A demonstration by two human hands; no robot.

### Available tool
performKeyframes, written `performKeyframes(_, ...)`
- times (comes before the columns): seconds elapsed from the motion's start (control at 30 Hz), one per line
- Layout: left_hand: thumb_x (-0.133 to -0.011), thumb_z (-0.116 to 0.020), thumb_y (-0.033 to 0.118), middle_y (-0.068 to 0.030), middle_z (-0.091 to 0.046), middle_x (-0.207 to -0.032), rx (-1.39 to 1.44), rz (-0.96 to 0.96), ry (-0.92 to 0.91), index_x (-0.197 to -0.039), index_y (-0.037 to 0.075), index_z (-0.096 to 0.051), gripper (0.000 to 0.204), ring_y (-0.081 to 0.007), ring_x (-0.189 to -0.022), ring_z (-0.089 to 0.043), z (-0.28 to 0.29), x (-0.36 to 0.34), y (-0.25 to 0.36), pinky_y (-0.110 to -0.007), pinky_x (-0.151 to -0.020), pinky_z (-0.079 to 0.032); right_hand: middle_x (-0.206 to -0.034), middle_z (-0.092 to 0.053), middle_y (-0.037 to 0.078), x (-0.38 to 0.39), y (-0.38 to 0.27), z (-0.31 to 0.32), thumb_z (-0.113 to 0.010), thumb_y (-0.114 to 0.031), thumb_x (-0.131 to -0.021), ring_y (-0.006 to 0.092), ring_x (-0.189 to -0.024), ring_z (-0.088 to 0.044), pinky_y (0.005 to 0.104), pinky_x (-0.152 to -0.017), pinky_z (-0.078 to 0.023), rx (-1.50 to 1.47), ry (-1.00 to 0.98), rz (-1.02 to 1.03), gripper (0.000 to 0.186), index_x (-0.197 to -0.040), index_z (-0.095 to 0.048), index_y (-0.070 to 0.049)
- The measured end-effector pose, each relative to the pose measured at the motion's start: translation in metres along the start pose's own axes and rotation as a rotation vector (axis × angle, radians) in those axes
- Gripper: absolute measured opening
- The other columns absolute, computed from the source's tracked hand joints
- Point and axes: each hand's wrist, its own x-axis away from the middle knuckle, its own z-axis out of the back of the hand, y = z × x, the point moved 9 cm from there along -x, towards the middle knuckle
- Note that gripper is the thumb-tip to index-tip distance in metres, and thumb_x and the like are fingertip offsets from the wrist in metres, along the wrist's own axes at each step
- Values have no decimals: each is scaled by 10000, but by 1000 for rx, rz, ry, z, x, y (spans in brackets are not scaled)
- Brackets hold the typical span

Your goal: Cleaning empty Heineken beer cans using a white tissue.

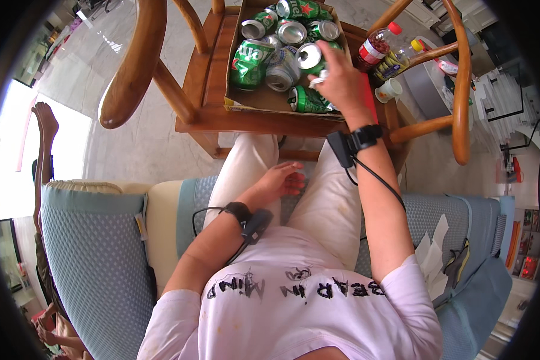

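Observation:
Over the right side of a shallow cardboard tray [261, 107], my right hand [342, 81] reaches down among green and silver drink cans. Its fingers are at the right edge of a can [309, 56] whose opened top faces up. A small crumpled white tissue [319, 78] shows in the grip of this hand. Dented green cans lie around it, one large green can [251, 65] at the tray's left and a crushed can [308, 99] below the hand. My left hand [284, 181] hovers over my lap, fingers loosely apart, holding nothing.
The tray rests on a wooden chair [207, 90] with curved armrests. At its right stand a red-capped bottle [375, 48], a yellow-capped bottle [396, 62] and a paper cup [389, 90]. Cabled devices are strapped to both my wrists. A blue sofa [102, 240] is beneath me.

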Motion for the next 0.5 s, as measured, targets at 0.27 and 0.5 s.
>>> performKeyframes(0.27,-954,-517,385,-55,-611,-1002,-8,32,-5,-1191,121,-522,355,-188,-865,-609,-2,1,1,-351,-765,-500,-1141,-619,57,65,-4,61,-812,-85,-688,133,-1035,-573,289,-909,-462,-990,-276,-395,668,-1277,-506,-18)
performKeyframes(0.5,-837,-607,566,-59,-535,-1193,-68,-296,-367,-1388,87,-349,774,-220,-1125,-515,-35,12,30,-404,-969,-403,-1145,-613,69,161,-44,40,-813,-56,-644,166,-1067,-576,305,-941,-452,-1079,-531,-561,728,-1296,-490,-26)
